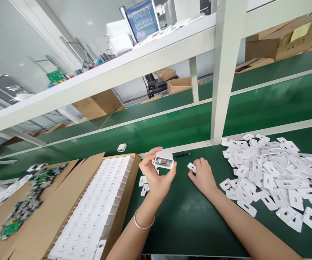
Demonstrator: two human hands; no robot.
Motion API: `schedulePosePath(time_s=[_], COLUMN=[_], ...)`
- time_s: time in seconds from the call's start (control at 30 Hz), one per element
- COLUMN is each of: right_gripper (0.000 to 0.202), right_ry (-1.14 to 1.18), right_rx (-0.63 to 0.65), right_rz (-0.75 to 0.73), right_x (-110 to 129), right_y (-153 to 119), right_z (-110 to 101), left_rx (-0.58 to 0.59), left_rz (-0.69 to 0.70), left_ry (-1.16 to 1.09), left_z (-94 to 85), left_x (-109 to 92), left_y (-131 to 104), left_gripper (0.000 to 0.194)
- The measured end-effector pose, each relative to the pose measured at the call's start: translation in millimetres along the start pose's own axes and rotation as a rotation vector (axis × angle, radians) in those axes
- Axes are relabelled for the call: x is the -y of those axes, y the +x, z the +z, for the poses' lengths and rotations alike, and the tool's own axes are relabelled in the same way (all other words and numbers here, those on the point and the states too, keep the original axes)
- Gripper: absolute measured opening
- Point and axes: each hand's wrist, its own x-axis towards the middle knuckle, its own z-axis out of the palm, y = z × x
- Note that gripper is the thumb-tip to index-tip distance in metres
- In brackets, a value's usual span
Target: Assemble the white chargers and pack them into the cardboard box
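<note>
My left hand [156, 175] grips a small white plastic housing [164, 154] between thumb and fingers, raised above the green table. Its open end faces me, and a circuit board with an orange-red part shows inside. To the right, my right hand [203, 177] pinches a small white cover plate [192, 167] with a slot in it, close to the tabletop. A few more white plates [144, 186] lie on the table behind my left hand. A large heap of white cover plates [269, 173] spreads to the right of my right hand.
A cardboard box [134, 180] with rows of white pieces stands at left. Beyond it, circuit boards [28, 198] lie on cardboard. A black pen [183, 155] lies behind my hands; another white housing [122, 147] sits on the green belt. A white post [223, 79] rises behind the table.
</note>
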Motion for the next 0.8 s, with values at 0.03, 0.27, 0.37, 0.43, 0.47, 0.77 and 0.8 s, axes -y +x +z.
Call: schedulePosePath(time_s=[0.03,0.27,0.37,0.43,0.47,0.77,0.8], right_gripper=[0.009,0.003,0.002,0.004,0.004,0.017,0.018], right_ry=[0.000,0.155,0.265,0.344,0.388,0.610,0.600], right_rx=[-0.006,-0.014,-0.022,-0.036,-0.045,-0.093,-0.094], right_rz=[-0.001,-0.026,0.021,0.042,0.043,-0.077,-0.093], right_x=[-0.9,-7.2,-5.6,-0.9,2.6,28.3,27.9], right_y=[0.1,2.2,3.7,3.4,2.7,-9.8,-11.0], right_z=[0.7,-0.7,-7.4,-14.0,-17.7,-34.7,-33.9], left_rx=[-0.002,0.077,0.129,0.201,0.237,0.398,0.410], left_rz=[-0.012,-0.285,-0.427,-0.443,-0.446,-0.533,-0.521], left_ry=[-0.011,0.047,0.120,0.194,0.216,-0.003,-0.010], left_z=[-1.7,-7.3,-3.3,-0.4,0.8,6.6,7.7], left_x=[-0.5,25.6,46.8,57.4,61.0,57.0,53.5], left_y=[-1.9,-44.0,-66.4,-75.0,-77.2,-85.2,-86.8], left_gripper=[0.053,0.040,0.032,0.032,0.033,0.028,0.028])
